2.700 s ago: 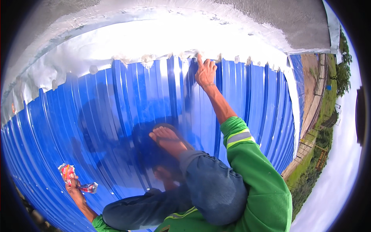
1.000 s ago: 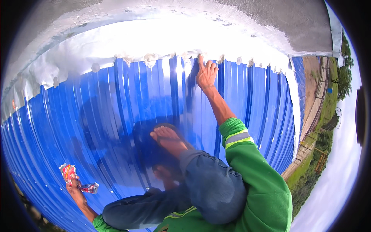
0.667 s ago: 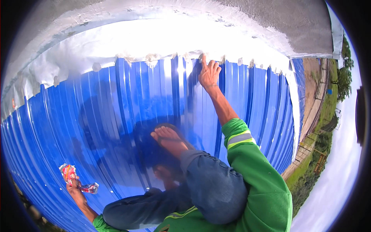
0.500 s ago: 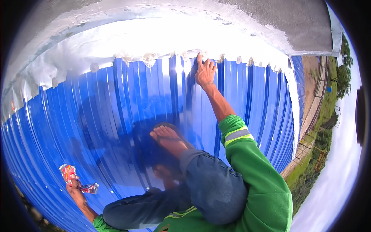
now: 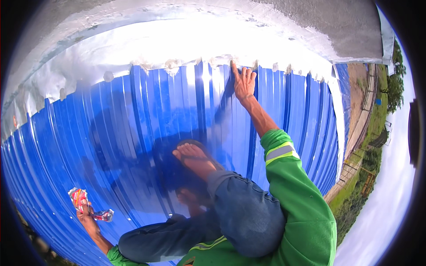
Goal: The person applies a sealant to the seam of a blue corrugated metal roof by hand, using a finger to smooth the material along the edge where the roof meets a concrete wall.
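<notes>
My right hand (image 5: 244, 83) reaches up to the edge where silvery-white flashing (image 5: 213, 44) overlaps a blue corrugated roof (image 5: 177, 106). Its index finger is stretched out, with the tip at the lower edge of the flashing, and the other fingers are partly bent and spread. Blobs of greyish sealant (image 5: 172, 64) show along that edge. At the lower left, my left hand (image 5: 87, 215) is closed around a crumpled red and silver foil packet (image 5: 79, 198). The packet's lower end sticks out to the right of the fingers.
My sandalled foot (image 5: 191, 156) rests on the blue sheet, below the right hand. Raised ribs run down the roof. A grey wall (image 5: 306, 22) rises beyond the flashing. Past the roof's right edge (image 5: 339, 128) lie a path, grass and trees far below.
My right hand has slid slightly to the right along the flashing edge, its index finger still at the edge. The left hand and packet stay where they were.
</notes>
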{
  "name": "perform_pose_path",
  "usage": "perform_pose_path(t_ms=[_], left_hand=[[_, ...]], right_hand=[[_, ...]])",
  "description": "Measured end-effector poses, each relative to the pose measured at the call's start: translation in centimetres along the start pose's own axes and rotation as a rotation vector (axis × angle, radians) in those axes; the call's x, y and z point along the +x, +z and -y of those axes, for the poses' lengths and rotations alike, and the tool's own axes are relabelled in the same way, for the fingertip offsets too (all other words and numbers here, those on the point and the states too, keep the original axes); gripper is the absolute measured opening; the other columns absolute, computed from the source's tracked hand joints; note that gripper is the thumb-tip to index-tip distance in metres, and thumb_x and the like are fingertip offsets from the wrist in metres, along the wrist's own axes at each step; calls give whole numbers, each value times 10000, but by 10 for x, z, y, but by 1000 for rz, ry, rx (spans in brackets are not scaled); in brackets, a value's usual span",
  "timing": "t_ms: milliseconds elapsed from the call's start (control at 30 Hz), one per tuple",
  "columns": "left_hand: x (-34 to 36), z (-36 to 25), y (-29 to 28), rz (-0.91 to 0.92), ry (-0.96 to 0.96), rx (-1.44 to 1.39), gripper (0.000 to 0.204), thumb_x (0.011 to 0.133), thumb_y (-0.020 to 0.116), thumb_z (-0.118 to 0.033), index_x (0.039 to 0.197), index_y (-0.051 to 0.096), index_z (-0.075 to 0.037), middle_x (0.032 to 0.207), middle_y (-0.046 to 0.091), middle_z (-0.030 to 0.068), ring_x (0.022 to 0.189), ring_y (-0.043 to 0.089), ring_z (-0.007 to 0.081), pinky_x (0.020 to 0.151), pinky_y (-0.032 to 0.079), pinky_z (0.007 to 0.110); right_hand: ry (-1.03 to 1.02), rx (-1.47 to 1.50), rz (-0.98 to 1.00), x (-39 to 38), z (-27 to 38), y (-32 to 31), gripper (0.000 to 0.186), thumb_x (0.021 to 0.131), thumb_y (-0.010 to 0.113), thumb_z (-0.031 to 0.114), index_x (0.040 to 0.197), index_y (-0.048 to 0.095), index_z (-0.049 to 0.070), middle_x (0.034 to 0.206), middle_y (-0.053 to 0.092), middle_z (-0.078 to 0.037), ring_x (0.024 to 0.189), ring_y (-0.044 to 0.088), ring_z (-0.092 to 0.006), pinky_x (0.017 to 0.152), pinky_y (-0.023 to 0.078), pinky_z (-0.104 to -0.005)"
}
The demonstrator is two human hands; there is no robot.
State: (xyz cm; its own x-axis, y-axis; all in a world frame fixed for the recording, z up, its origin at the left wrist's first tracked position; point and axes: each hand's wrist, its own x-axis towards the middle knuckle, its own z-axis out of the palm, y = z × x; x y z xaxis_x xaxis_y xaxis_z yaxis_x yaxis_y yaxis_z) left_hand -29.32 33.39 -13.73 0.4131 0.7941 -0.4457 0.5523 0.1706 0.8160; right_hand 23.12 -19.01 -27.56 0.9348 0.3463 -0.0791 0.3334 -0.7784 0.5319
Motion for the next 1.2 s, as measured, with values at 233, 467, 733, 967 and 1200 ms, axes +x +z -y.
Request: perform_pose_path(t_ms=[233, 467, 733, 967, 1200], left_hand=[[0, -3, 4, 5, -6, 57, 221, 933, 682, -287, 945, 640, -71, 735, 574, -27, 569, 413, 43, 523, 300, 224], [3, -7, 4, 26, -4, 16, 227, 932, 685, -290, 957, 632, -71, 728, 562, -34, 571, 402, 42, 523, 291, 227], [2, -12, 7, 34, 33, 46, 240, 922, 697, -299, 957, 634, -70, 712, 556, -31, 565, 404, 44, 520, 292, 234], [10, -7, 5, 18, -7, 6, 233, 914, 703, -289, 987, 634, -79, 755, 594, -23, 581, 425, 39, 531, 318, 223], [14, -9, 10, 43, -2, 8, 207, 930, 684, -274, 1000, 635, -86, 779, 604, -20, 602, 440, 39, 542, 327, 225]], right_hand=[[28, 102, 35, -6, -22, 8, 770, 896, 520, 154, 1574, 165, 233, 1178, 484, -150, 1066, 431, -284, 930, 298, -437], [-16, 206, -54, 5, -14, 7, 800, 865, 516, 60, 1565, 196, 278, 1122, 503, -194, 1010, 462, -314, 885, 341, -443], [86, 374, -133, 7, -5, 23, 858, 794, 556, 51, 1557, 225, 262, 1117, 484, -198, 1024, 439, -339, 873, 328, -462], [252, 521, -45, -3, 26, 12, 727, 813, 550, 89, 1495, 315, 172, 1077, 506, -212, 988, 456, -351, 871, 336, -475], [113, 383, -128, -12, 20, 1, 700, 857, 521, 79, 1509, 319, 230, 1036, 505, -154, 977, 460, -322, 881, 335, -458]])
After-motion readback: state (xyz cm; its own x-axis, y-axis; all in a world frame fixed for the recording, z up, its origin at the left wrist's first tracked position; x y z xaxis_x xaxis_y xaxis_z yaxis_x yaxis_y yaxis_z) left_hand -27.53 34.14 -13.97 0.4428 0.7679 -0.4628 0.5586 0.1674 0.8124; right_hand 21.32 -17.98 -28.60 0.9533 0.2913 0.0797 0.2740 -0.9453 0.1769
